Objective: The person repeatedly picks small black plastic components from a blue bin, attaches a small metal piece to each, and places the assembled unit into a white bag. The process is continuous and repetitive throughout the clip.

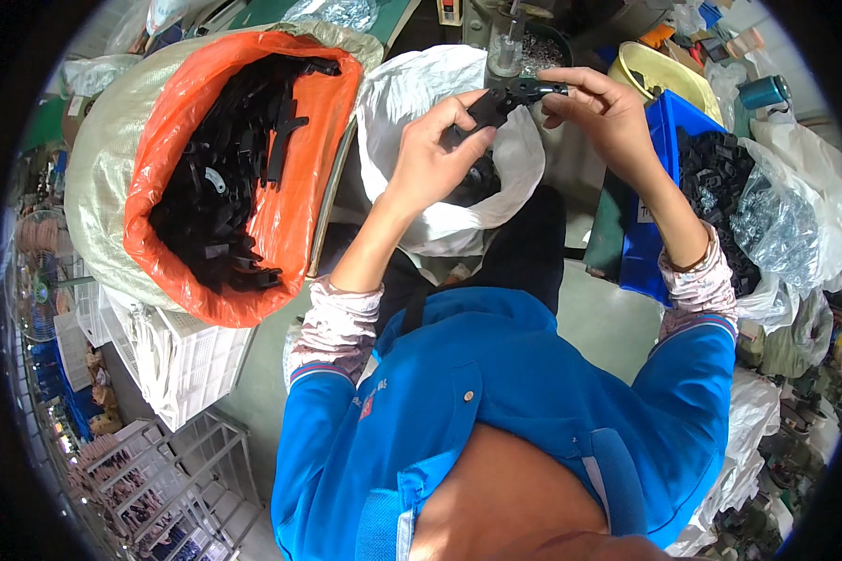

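Observation:
Between my two hands is a black plastic part (491, 107), a blocky body with a narrower shiny end, held tilted above a white sack (398, 103). My left hand (440, 145) grips the blocky body between thumb and fingers. Closed in a pinch, my right hand (608, 117) has its thumb and fingertips at the narrow end; whether a separate small piece is there I cannot tell. Inside the white sack lie more black parts (477, 182), partly hidden by my left hand.
A large woven sack with an orange liner (295, 224) full of black parts (225, 168) stands at left. On the right are a blue bin (660, 150) of small black pieces (716, 173) and a yellow basin (692, 70). A metal machine post (505, 47) rises beyond my hands.

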Available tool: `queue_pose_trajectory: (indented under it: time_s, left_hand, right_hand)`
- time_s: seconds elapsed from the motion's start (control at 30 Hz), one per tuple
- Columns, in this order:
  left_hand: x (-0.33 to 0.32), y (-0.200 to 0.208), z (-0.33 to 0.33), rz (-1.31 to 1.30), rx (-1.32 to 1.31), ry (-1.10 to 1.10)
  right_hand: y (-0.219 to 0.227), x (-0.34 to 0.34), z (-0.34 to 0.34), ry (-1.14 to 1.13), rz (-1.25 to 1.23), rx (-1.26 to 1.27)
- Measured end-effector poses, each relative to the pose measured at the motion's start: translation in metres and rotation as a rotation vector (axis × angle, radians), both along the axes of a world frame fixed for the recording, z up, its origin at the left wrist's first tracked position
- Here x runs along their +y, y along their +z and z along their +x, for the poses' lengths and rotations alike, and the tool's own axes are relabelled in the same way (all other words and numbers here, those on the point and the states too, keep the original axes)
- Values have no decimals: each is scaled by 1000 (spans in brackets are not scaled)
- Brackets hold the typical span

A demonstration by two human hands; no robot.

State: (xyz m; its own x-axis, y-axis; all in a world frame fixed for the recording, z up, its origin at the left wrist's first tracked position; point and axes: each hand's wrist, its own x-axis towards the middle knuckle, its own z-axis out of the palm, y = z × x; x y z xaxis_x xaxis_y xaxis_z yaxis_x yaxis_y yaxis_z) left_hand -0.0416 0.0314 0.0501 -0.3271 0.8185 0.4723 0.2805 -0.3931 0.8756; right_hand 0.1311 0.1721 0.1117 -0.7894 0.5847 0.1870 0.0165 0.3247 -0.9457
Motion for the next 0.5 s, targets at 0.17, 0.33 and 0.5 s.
queue_pose_trajectory:
  time_s: [0.17,0.33,0.5]
  left_hand:
    - [4,7,-4,0,188,39]
    - [11,19,-17,54,488,83]
    - [20,36,-32,55,714,134]
  right_hand:
    - [-3,5,-4,75,318,62]
    - [-10,12,-15,104,399,153]
    - [-12,21,-28,99,489,212]
